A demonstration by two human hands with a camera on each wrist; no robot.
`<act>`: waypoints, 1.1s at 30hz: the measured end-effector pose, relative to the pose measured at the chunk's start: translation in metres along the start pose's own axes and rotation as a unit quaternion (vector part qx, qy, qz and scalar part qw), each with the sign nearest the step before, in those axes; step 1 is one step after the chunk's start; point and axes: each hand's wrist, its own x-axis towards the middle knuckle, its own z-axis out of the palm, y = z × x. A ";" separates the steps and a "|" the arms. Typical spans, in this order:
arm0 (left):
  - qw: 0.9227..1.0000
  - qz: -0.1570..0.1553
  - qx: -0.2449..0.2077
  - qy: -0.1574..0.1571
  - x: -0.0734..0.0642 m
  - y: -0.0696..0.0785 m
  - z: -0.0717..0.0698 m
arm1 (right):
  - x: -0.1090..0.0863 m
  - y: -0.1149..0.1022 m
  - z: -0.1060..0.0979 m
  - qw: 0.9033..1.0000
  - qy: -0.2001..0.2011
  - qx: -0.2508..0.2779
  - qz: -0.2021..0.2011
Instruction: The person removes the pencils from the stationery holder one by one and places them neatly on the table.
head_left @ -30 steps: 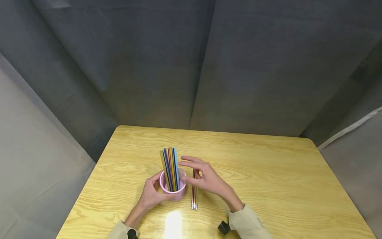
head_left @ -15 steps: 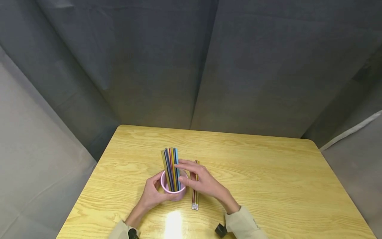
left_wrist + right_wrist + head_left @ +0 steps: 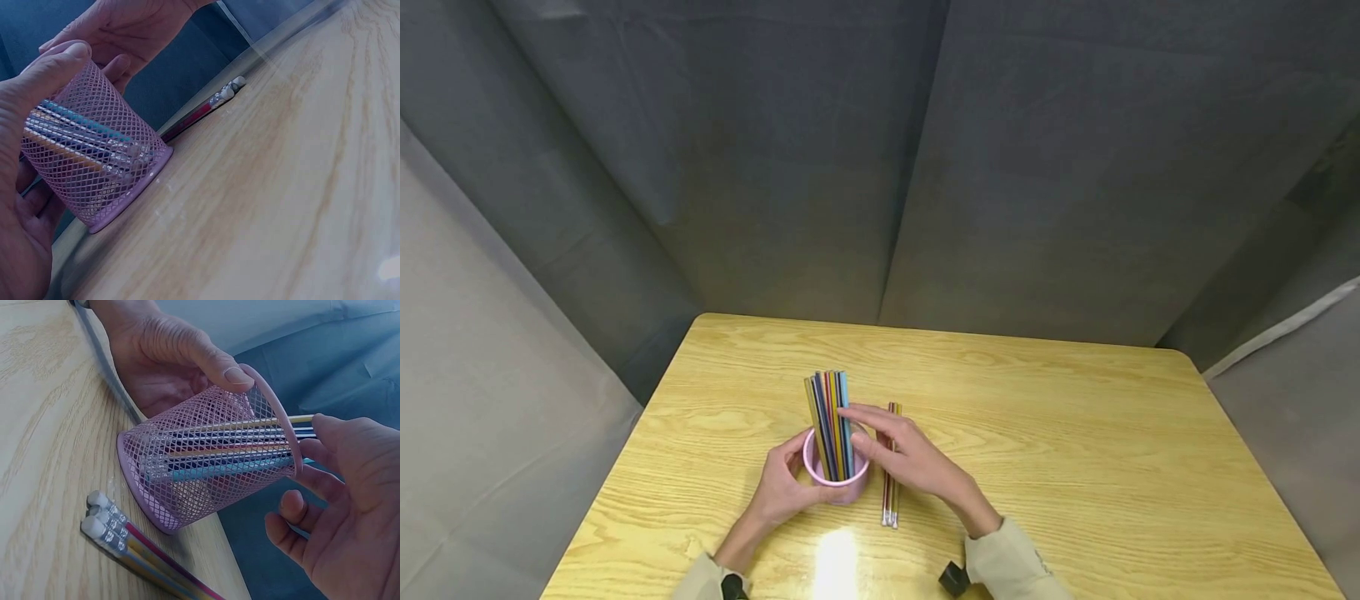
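Reaches farther L than 1 s ago w/ R hand (image 3: 913, 454): then just R of the standing pencils (image 3: 829, 417), now across them, w/ far ends of the loose pencils (image 3: 889, 504) uncovered. Touches the standing bunch w/ fingertips, index straight, thumb nr the light-blue one; can't tell if pinching or only pressing. W/ L hand (image 3: 777, 492), grips the pink mesh cup (image 3: 212, 490), same as before: thumb at rim, fingers round its L side. Has cup upright on the worktop (image 3: 1075, 450), L of its middle, nearer L edge than R. Inside cup: multicol. pencils (yellow, red, dark & light blue), silver ferrules down, visible thru mesh. Just R of cup, flat: loose ones side by side, erasers twd near edge, other ends twd far edge. Past far edge: dark cloth (image 3: 775, 167). Past L edge: lighter grey cloth (image 3: 475, 350). On arms: beige sleeves (image 3: 1011, 558).
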 end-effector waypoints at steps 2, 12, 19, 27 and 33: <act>1.000 0.003 0.000 -0.001 0.000 -0.001 0.000 | 0.000 -0.001 0.000 1.000 0.002 -0.005 0.003; 1.000 -0.002 -0.011 -0.008 0.000 0.000 -0.001 | -0.001 -0.001 -0.003 0.998 0.039 -0.040 -0.008; 1.000 -0.009 -0.012 -0.007 0.000 0.000 0.000 | 0.000 -0.003 -0.006 0.997 0.063 -0.039 -0.020; 1.000 0.001 -0.009 -0.004 0.000 -0.001 -0.001 | 0.000 -0.005 -0.011 0.996 0.079 -0.040 -0.025; 1.000 -0.006 -0.007 -0.001 0.000 0.000 0.000 | -0.001 -0.008 -0.014 0.995 0.087 -0.043 -0.036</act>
